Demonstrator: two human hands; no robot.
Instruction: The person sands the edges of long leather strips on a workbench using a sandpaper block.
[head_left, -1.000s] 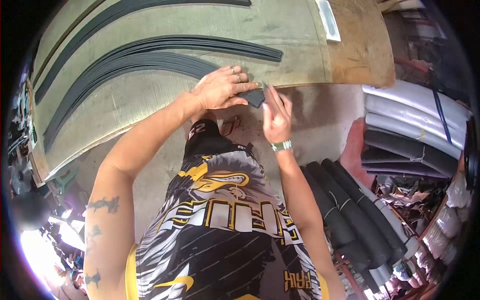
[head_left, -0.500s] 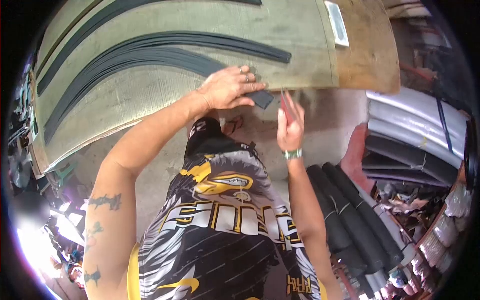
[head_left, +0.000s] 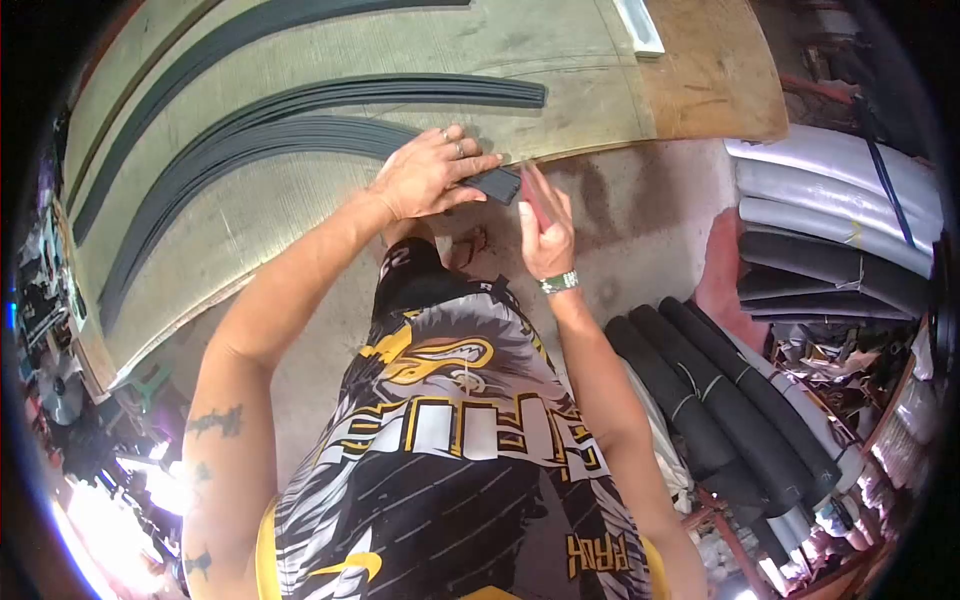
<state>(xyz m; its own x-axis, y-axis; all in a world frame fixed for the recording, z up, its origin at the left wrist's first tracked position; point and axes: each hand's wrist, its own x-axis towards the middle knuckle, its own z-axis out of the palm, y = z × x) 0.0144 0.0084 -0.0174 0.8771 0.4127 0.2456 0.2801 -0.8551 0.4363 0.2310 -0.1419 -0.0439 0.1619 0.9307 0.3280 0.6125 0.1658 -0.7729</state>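
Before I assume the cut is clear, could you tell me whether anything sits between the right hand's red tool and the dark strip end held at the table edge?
Nothing visible does: the right hand holds the red tool right beside the dark strip end, which the left hand presses down at the table edge.

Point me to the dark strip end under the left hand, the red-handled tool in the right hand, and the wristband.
dark strip end (head_left: 497, 184), head view, on the end jutting past the table edge.
red-handled tool (head_left: 533, 199), head view, on the red shaft above the fingers.
wristband (head_left: 559, 283), head view, on the band's face.
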